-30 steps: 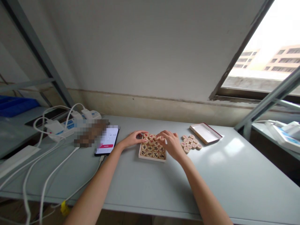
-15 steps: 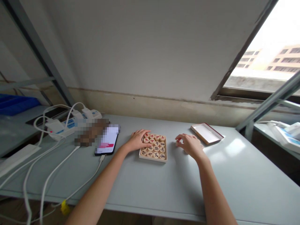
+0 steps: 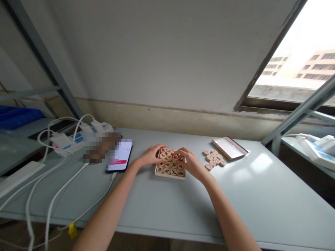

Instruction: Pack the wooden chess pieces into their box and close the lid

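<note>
A shallow box [image 3: 170, 176] lies on the desk, filled with rows of round wooden Chinese chess pieces [image 3: 166, 170], red-marked at the back and black-marked in front. My left hand [image 3: 151, 156] grips the box's far left corner, its fingers and thumb curved round the edge. Over the back right of the box, my right hand [image 3: 190, 162] pinches a red-marked Chinese chess piece [image 3: 175, 157] above the pieces there. The right fingers hide part of that side. A loose cluster of Chinese chess pieces [image 3: 212, 158] lies on the desk, right of my right hand.
An upturned box lid [image 3: 230, 147] lies behind the loose pieces. On the left are a phone [image 3: 120, 156] with a charging cable, a pixelated brown object [image 3: 103, 148], and a power strip [image 3: 78, 137] with white cables. A wall and window stand behind the desk.
My right hand has moved left from the loose pieces to the box, bringing a red-marked piece. The loose cluster is now uncovered. My left hand stays at the box's left edge.
</note>
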A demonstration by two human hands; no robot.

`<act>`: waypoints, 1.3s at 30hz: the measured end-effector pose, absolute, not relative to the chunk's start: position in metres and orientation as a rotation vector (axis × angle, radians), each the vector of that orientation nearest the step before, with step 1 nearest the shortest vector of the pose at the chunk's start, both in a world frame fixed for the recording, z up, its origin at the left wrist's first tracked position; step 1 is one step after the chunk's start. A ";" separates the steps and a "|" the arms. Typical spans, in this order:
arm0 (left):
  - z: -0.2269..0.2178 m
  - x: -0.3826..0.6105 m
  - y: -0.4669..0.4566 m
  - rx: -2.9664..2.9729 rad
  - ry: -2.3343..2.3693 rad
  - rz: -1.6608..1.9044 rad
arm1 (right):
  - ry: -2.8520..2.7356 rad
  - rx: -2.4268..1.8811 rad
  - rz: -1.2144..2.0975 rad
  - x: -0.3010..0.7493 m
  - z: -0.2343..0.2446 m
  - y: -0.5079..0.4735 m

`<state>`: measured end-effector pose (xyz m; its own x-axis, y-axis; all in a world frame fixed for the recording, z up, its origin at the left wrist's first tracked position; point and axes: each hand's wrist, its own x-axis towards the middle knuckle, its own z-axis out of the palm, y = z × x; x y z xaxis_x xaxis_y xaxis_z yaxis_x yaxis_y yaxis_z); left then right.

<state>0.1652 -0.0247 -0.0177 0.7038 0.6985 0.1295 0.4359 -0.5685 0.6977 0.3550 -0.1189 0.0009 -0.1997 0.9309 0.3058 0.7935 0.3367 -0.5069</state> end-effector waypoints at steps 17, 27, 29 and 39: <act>-0.018 0.159 -0.018 1.931 0.756 0.478 | -1.931 -1.727 0.078 0.444 -0.024 -0.180; -0.016 0.157 -0.015 1.799 0.816 0.598 | -1.945 -1.723 0.222 0.408 0.007 -0.170; -0.013 0.155 -0.015 1.870 0.907 0.676 | -1.936 -1.686 0.212 0.393 0.014 -0.166; -0.012 0.149 -0.015 2.164 0.831 0.271 | -1.876 -1.686 0.203 0.355 0.005 -0.137</act>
<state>0.1494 -0.0149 -0.0115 0.7629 0.6421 -0.0749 0.4740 -0.4768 0.7402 0.3554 -0.1369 0.0055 -0.0117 0.9447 0.3278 0.8526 0.1808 -0.4904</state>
